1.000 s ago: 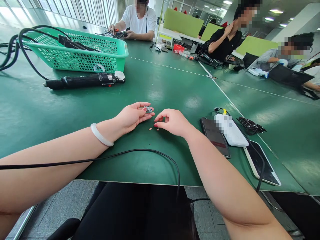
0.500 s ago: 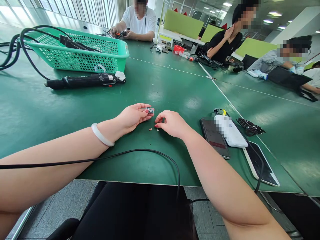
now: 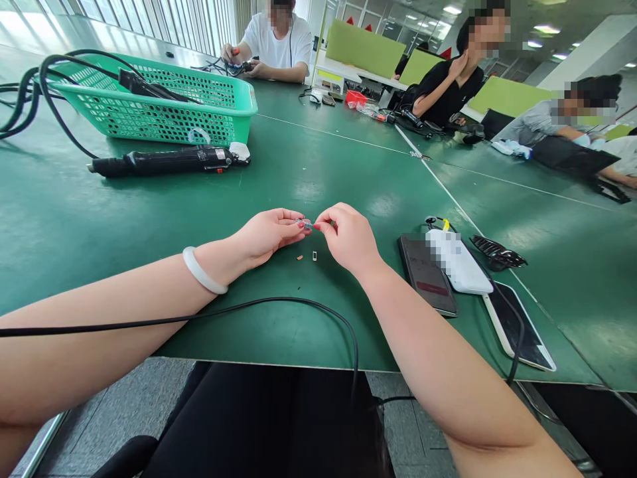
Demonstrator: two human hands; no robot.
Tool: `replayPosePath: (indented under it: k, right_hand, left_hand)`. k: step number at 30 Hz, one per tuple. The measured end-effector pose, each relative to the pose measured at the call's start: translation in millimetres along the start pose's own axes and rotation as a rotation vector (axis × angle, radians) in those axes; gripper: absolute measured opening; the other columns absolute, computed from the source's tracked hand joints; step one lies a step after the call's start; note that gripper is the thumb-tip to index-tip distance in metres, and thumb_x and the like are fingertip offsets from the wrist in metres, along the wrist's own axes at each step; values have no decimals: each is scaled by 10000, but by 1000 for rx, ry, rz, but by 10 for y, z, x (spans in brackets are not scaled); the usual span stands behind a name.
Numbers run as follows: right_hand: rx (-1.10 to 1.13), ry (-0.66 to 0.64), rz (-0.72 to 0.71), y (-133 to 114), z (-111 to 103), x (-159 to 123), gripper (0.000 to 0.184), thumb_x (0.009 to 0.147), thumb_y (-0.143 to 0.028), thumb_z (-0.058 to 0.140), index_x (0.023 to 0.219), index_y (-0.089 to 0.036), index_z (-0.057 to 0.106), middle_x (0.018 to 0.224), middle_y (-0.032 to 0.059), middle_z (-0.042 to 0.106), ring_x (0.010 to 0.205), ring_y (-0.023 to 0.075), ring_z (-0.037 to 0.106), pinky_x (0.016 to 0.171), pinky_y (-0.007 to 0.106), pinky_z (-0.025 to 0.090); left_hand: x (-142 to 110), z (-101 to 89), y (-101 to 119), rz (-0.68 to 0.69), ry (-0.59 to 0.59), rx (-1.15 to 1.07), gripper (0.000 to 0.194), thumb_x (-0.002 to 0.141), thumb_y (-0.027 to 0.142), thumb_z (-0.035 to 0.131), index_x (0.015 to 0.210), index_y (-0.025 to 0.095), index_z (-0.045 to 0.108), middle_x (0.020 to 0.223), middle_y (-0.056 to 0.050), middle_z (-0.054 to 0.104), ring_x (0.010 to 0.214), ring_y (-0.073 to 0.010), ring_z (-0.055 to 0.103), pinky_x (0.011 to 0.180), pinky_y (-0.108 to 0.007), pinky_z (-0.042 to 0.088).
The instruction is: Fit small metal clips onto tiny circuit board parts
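Observation:
My left hand (image 3: 263, 232) is closed, pinching a small grey metallic part (image 3: 307, 224) between thumb and fingers. At the right end of that part, the thumb and forefinger of my right hand (image 3: 348, 236) are pressed together; whatever is between them is too small to make out. Just below the hands, a tiny pale rectangular frame (image 3: 314, 256) and a tiny orange piece (image 3: 299, 257) lie on the green tabletop (image 3: 279, 332).
A black electric screwdriver (image 3: 164, 161) lies before a green basket (image 3: 164, 119) holding cabled tools. A black cable (image 3: 279, 299) crosses the near table. On the right are a dark phone (image 3: 425, 272), a white device (image 3: 460, 265) and a white-edged phone (image 3: 520, 325). Several people sit beyond.
My right hand has risen from beside the tiny pale frame to the part in my left hand. The left hand has shifted slightly right. The pale frame now shows uncovered.

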State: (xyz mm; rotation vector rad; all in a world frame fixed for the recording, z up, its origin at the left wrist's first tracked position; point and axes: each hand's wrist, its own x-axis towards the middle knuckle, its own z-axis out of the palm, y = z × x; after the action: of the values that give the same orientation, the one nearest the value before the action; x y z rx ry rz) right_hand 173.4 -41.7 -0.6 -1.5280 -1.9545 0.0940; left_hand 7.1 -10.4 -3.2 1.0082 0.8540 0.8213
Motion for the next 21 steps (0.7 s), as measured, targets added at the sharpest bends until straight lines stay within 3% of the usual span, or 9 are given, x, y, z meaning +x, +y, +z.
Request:
replayPosePath:
  k: [10, 15, 21]
  right_hand:
    - [-270, 33, -134, -45, 24, -33, 208, 912, -250, 458, 793, -177, 613, 865, 28, 604, 722, 123, 507, 578, 263, 324]
    - [-456, -13, -191, -112, 17, -38, 262, 921, -193, 386, 787, -152, 608, 825, 66, 585, 711, 155, 491, 547, 298, 272]
    - [-372, -49, -143, -216, 11, -56, 289, 918, -189, 356, 770, -151, 601, 809, 93, 565, 697, 168, 478, 549, 313, 257]
  left_hand:
    - [6, -21, -16, 3, -27, 15, 81, 782, 154, 657, 824, 115, 600, 864, -65, 686, 889, -122, 656, 925, -282, 465]
    - [22, -34, -33, 7, -27, 51, 96, 763, 158, 674, 812, 118, 602, 842, -60, 691, 877, -128, 659, 913, -296, 466]
    - [29, -50, -45, 21, -50, 49, 122, 723, 161, 713, 783, 116, 616, 790, -50, 687, 805, -123, 656, 904, -317, 470]
